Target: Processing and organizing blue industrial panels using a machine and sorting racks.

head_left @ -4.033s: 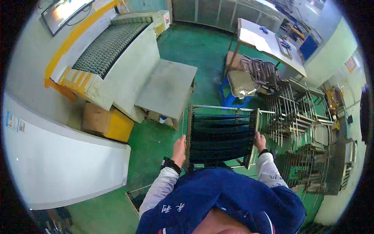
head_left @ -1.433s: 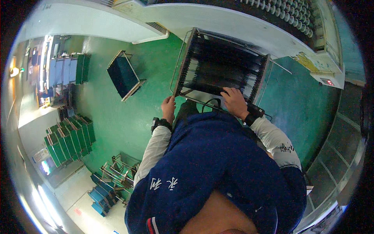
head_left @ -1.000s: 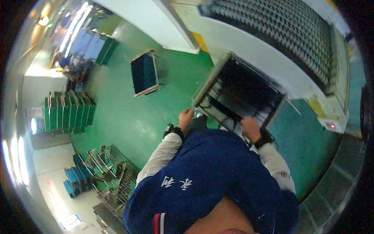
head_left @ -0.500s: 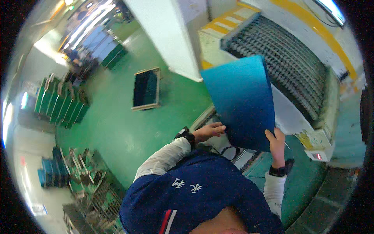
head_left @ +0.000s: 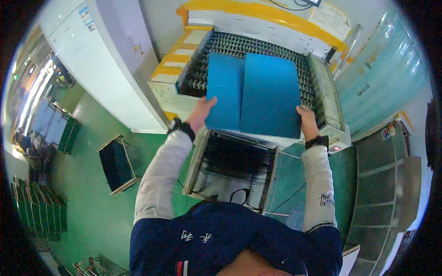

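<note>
Two flat blue sheets lie side by side over a bed of rollers point(head_left: 198, 83), with their near ends sticking out past its front edge. The right-hand sheet point(head_left: 270, 99) slightly overlaps the left-hand sheet point(head_left: 224, 92). My left hand point(head_left: 201, 113) holds the outer edge of the left-hand sheet, fingers partly hidden. At the outer edge of the right-hand sheet is my right hand point(head_left: 307, 120), its thumb on top and the other fingers mostly out of sight.
A slotted rack point(head_left: 235, 161) with dark sheets stands right before my body. To the left, a frame with a dark panel point(head_left: 116, 165) rests on the green floor beside a white cabinet point(head_left: 110, 69). Clear plastic sheeting point(head_left: 377, 78) hangs at the right, above grey panels point(head_left: 375, 198).
My view has turned toward the rollers. The blue sheets, earlier tilted and together in front of me, have moved onto the rollers and spread apart into two. My left hand has come to the left sheet's edge.
</note>
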A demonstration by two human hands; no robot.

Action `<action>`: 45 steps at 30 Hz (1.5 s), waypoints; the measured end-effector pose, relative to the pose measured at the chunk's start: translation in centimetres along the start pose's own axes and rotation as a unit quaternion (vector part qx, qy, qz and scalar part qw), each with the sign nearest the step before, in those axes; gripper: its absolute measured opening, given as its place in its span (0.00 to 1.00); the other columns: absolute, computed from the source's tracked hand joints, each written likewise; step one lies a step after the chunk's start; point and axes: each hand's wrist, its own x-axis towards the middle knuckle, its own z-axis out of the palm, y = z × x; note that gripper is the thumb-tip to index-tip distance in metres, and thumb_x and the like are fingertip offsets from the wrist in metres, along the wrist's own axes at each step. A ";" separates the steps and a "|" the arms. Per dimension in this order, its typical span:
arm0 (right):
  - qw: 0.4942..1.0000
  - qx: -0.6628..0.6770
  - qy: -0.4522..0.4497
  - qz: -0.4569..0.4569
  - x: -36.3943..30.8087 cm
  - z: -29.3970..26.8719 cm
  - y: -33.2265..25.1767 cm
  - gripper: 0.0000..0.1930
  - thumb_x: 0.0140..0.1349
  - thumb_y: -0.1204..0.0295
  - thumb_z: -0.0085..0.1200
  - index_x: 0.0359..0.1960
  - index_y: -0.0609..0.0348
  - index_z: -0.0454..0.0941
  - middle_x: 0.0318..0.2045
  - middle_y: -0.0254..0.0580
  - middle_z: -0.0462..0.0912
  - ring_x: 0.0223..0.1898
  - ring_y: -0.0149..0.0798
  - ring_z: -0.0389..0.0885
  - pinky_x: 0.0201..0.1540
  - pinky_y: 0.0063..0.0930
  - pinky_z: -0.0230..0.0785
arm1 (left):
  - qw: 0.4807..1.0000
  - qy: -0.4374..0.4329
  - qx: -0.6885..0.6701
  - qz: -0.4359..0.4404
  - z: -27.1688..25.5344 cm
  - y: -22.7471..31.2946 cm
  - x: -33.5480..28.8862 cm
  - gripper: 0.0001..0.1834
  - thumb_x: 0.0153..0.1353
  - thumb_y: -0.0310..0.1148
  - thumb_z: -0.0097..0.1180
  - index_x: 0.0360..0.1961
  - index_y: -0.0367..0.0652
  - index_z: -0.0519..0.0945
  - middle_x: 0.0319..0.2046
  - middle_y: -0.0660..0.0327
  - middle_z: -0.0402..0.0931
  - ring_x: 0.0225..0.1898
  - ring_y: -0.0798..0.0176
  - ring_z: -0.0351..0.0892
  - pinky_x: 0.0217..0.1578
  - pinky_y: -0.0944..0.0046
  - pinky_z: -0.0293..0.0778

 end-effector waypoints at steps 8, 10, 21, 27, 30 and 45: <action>0.806 -0.564 0.049 -0.172 0.3 6.4 5.1 0.27 0.58 0.55 0.55 0.58 0.50 0.72 0.61 0.53 0.68 0.62 0.55 0.65 0.62 0.53 0.57 | 0.711 0.123 0.644 0.257 1.7 0.2 4.3 0.35 0.53 0.54 0.60 0.58 0.45 0.73 0.60 0.47 0.66 0.63 0.41 0.60 0.59 0.42 0.58; 0.790 -0.576 0.055 -0.201 -0.1 8.3 4.3 0.29 0.59 0.53 0.54 0.60 0.50 0.70 0.63 0.52 0.65 0.64 0.55 0.62 0.63 0.56 0.53 | 0.660 0.088 0.693 0.278 2.1 -0.6 5.4 0.38 0.53 0.61 0.57 0.60 0.48 0.72 0.64 0.49 0.61 0.65 0.39 0.54 0.62 0.35 0.50; 0.772 -0.606 0.072 -0.180 9.3 9.3 2.2 0.29 0.60 0.50 0.53 0.60 0.49 0.68 0.63 0.48 0.65 0.65 0.55 0.61 0.62 0.58 0.53 | 0.657 0.083 0.710 0.241 1.8 2.2 17.2 0.38 0.52 0.64 0.56 0.59 0.53 0.74 0.66 0.49 0.58 0.67 0.39 0.52 0.62 0.34 0.50; 0.775 -0.598 0.071 -0.192 12.3 9.5 1.8 0.29 0.60 0.50 0.53 0.60 0.49 0.68 0.64 0.49 0.65 0.65 0.55 0.61 0.63 0.55 0.54 | 0.663 0.077 0.707 0.234 1.5 3.2 21.0 0.38 0.53 0.64 0.55 0.60 0.53 0.72 0.66 0.49 0.58 0.68 0.39 0.51 0.62 0.34 0.50; 0.769 -0.601 0.072 -0.206 12.6 9.3 1.9 0.29 0.61 0.51 0.53 0.60 0.50 0.68 0.63 0.50 0.65 0.65 0.56 0.61 0.63 0.55 0.54 | 0.662 0.071 0.711 0.224 1.7 3.4 21.4 0.38 0.53 0.63 0.56 0.61 0.53 0.71 0.66 0.49 0.57 0.67 0.39 0.52 0.62 0.34 0.50; 0.901 -0.300 -0.195 -0.244 -8.9 13.7 6.7 0.13 0.57 0.73 0.58 0.45 0.57 0.78 0.43 0.46 0.81 0.46 0.52 0.78 0.50 0.39 0.70 | 0.828 0.011 0.433 0.355 -1.1 0.2 -1.1 0.11 0.58 0.30 0.59 0.41 0.38 0.80 0.39 0.51 0.79 0.42 0.48 0.78 0.44 0.56 0.73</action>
